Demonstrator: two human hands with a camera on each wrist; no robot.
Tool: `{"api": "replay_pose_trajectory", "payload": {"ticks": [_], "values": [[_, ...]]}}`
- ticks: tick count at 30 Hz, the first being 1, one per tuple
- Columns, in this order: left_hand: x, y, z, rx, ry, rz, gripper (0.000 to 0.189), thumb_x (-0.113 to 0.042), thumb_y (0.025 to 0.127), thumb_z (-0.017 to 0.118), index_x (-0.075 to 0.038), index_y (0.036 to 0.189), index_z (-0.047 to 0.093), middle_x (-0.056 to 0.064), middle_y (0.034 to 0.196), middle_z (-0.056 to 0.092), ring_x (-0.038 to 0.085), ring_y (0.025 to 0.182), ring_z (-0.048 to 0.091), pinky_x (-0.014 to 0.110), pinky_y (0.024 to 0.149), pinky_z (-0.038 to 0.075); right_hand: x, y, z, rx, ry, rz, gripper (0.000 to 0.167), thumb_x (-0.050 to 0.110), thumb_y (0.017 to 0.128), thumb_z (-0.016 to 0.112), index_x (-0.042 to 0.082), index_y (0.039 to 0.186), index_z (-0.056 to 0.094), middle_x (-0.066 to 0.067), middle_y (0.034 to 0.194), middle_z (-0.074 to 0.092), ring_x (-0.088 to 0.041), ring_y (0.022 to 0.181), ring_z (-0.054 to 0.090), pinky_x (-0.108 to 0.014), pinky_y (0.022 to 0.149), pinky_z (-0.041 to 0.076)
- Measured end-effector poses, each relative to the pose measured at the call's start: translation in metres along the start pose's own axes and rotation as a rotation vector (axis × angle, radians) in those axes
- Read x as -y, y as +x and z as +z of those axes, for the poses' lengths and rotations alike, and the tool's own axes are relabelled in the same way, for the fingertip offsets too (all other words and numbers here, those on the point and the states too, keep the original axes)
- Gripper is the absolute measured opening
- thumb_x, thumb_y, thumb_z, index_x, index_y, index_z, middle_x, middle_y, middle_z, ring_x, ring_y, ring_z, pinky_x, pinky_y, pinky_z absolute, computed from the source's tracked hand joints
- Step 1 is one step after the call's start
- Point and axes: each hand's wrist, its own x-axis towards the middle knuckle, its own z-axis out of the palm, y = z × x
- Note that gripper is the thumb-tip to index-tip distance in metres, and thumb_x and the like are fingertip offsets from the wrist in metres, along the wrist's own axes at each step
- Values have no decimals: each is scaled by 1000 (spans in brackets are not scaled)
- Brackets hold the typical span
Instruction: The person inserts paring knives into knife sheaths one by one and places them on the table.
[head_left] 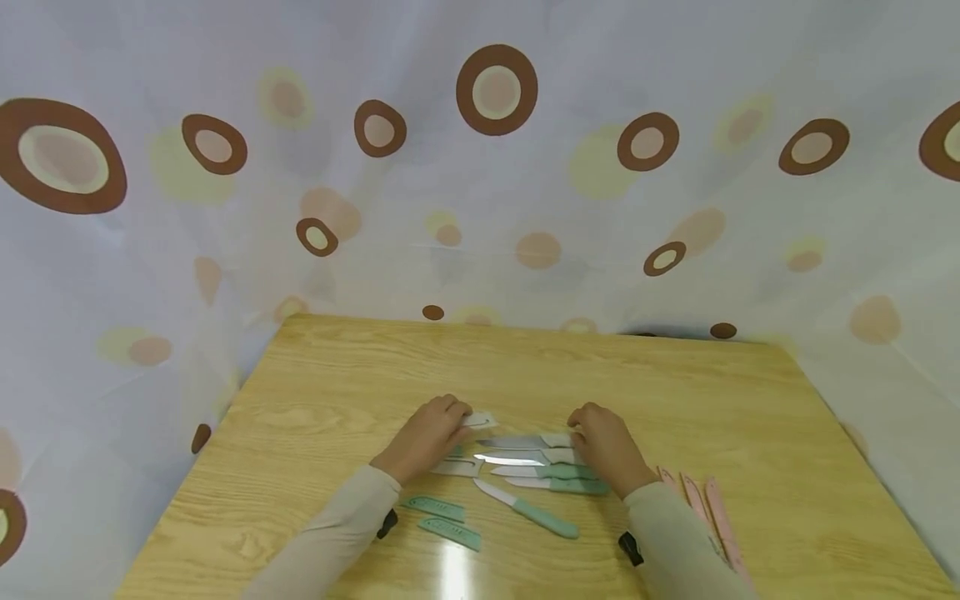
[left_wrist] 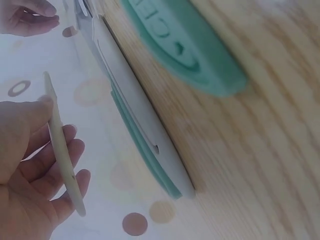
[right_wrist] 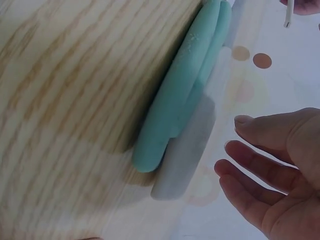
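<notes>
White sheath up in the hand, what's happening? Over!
Left hand pinches white knife sheath. Right hand holding nothing. Bare-bladed knives lie between them. Over.

Room along far table — knives block middle, pink pieces right.

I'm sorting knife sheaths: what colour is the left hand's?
Off-white knife sheath, clearest in the left wrist view.

The head camera looks forward and down over the pale wood-grain table to the ring-printed white cloth. Both wrist views look low across the table, tilted, sharing the cloth: the left close to a lettered mint-green plastic sheath, the right to smooth mint-green knife handles.
</notes>
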Motion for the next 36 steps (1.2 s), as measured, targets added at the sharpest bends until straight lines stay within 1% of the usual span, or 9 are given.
{"api": "replay_pose_trajectory", "payload": {"ticks": [6, 9, 14, 18, 21, 24, 26, 28, 36], "values": [[0, -3, -2, -64, -28, 44, 26, -17, 92, 65, -2, 113, 63, 7, 107, 64, 19, 95, 61, 30, 83, 53, -2, -5, -6, 2, -38, -36, 17, -1, 82, 72, -3, 98, 70, -14, 95, 66, -30, 89, 64, -39, 77, 56], [0, -2, -3, -85, -33, 55, 25, -16, 92, 65, -3, 113, 63, 7, 107, 64, 20, 96, 61, 31, 84, 53, -3, -3, -8, -2, -50, -56, 17, -2, 81, 73, -3, 98, 70, -14, 95, 67, -31, 89, 64, -39, 78, 56], [-2, 0, -4, -70, -43, 39, 26, -18, 93, 64, -3, 114, 63, 6, 108, 64, 20, 98, 60, 32, 86, 52, -6, 1, -5, 21, -71, -62, 16, -3, 80, 73, -2, 96, 70, -14, 93, 67, -31, 88, 65, -39, 77, 56], [-4, -1, -4, -61, -56, 25, 27, -19, 93, 64, -3, 115, 63, 6, 108, 64, 20, 99, 60, 33, 87, 52, -6, 5, 1, 53, -94, -58, 7, -4, 83, 70, -1, 89, 70, -12, 85, 66, -27, 80, 65, -35, 70, 56], [-4, -2, -2, -66, -65, 26, 27, -18, 92, 65, -3, 114, 63, 6, 108, 64, 20, 99, 60, 33, 87, 52, -3, 7, 4, 67, -131, -82, 7, -6, 84, 67, 1, 84, 70, -8, 79, 64, -23, 74, 64, -33, 66, 55], [-3, -2, 1, -80, -78, 34, 27, -17, 91, 67, -2, 114, 63, 6, 107, 64, 21, 99, 61, 33, 87, 52, -4, 7, 6, 59, -173, -133, 9, -7, 84, 67, 2, 82, 69, -7, 78, 63, -23, 73, 64, -32, 65, 55], [-2, -3, 1, -95, -77, 35, 27, -16, 90, 67, -2, 113, 63, 7, 106, 64, 21, 98, 61, 34, 87, 52, -3, 9, 8, 58, -187, -164, 9, -6, 85, 66, 2, 84, 69, -7, 79, 64, -23, 74, 64, -32, 66, 55], [-1, -4, 0, -101, -78, 36, 27, -16, 91, 67, -2, 113, 64, 7, 106, 64, 20, 98, 61, 34, 87, 53, -3, 10, 9, 66, -194, -176, 8, -4, 87, 65, 3, 84, 69, -7, 80, 64, -23, 75, 64, -33, 67, 55], [-4, -5, -6, -81, -109, 42, 26, -15, 91, 66, -2, 114, 63, 7, 106, 64, 20, 97, 61, 33, 86, 53, -4, 10, 11, 167, -232, -139, 7, -4, 86, 67, 1, 90, 68, -10, 89, 65, -25, 83, 64, -34, 75, 56]]}}
